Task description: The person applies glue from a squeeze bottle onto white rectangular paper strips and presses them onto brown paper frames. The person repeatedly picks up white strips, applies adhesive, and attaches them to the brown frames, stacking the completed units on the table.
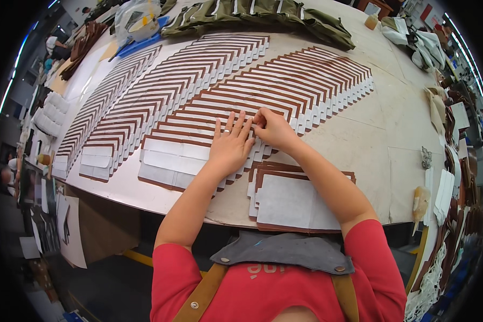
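Three slanting rows of overlapped brown pieces with white backing lie on the table [359,142]. On the nearest row [177,146], my left hand [232,144] rests palm down, fingers spread, a ring on one of them. Right beside it, my right hand [275,129] is closed in a pinch at the same row's right side. Whatever sits between its fingertips is too small and covered to make out. A separate stack of larger white-backed brown pieces [290,201] lies at the near table edge, partly under my right forearm.
Folded olive-green fabric [252,19] runs along the far side. At the far left a plastic-wrapped container stands on a blue tray [139,45]. A squeeze bottle [421,203] lies at the right edge, near white cord [432,284] and brown strips.
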Tool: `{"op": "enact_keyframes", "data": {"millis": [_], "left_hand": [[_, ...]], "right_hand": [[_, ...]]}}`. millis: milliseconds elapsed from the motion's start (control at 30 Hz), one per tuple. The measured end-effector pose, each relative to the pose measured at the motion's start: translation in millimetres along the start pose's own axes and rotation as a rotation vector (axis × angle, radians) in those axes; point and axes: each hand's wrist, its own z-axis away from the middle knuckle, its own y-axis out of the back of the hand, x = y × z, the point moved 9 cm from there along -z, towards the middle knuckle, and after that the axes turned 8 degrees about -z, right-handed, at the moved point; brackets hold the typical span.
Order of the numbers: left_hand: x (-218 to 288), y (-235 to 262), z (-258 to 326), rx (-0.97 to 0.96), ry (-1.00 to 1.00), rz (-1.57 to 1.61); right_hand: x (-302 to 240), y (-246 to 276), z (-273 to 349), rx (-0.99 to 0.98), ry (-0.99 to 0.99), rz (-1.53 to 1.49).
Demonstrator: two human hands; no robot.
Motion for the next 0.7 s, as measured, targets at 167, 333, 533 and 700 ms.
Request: {"op": "enact_keyframes", "data": {"millis": [167,333,533,700], "left_hand": [[-0.6,1.9,0.1,-0.007,0.013,-0.003],[-0.1,0.7,-0.4,0.012,0.024,0.015],[-15.9,12.1,-0.7,0.088,0.105,0.42],[-66.5,61.6,14.8,0.333,0.171,0.59]], "right_hand": [[-11.5,12.2,8.8,0.059,0.135,0.305],[16.8,78.5,23.7,0.174,0.048,0.339],[-7.1,75.2,44.0,0.093,0.109,0.234],[-38.2,72.6,61.2,0.067,0.22,0.262]]}}
